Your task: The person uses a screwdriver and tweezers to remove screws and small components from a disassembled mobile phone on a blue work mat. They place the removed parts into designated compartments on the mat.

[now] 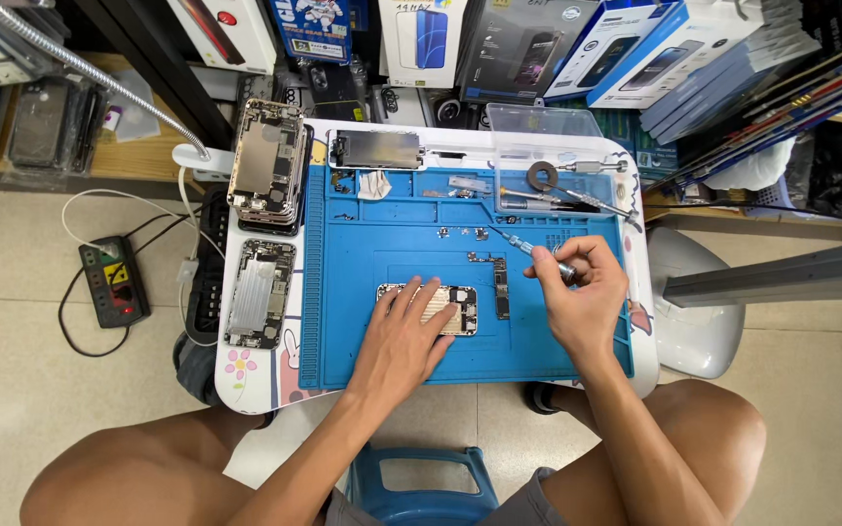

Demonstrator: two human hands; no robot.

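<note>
**Phone chassis held flat on a blue repair mat**

Hands of one seated person work over a small white table (640, 292) covered by a blue repair mat (382, 263). The left hand (403, 336) lies palm down, fingers spread and pressing on an opened phone chassis (458, 310), which rests flat near the middle of the mat. The right hand (582, 292) is closed around a small screwdriver (538, 255); its tip points up and to the left, above the mat and just right of the chassis. A narrow circuit board (501, 289) lies on the mat between the two hands, close beside the chassis.

The moulded compartments along the mat's upper edge hold small loose parts, among them a white folded piece (374, 185); the contents are too small to identify further. At the upper right corner stands a clear plastic box (543, 127), lid raised; below it lie a black ring (542, 176) and several slim tools (577, 200). A detached screen panel (377, 149) rests at the table's top edge. Left of the mat, a stack of stripped phone bodies (267, 166) sits above a single open phone body (259, 294). Boxed accessories (528, 44) line the shelf behind the table.
</note>
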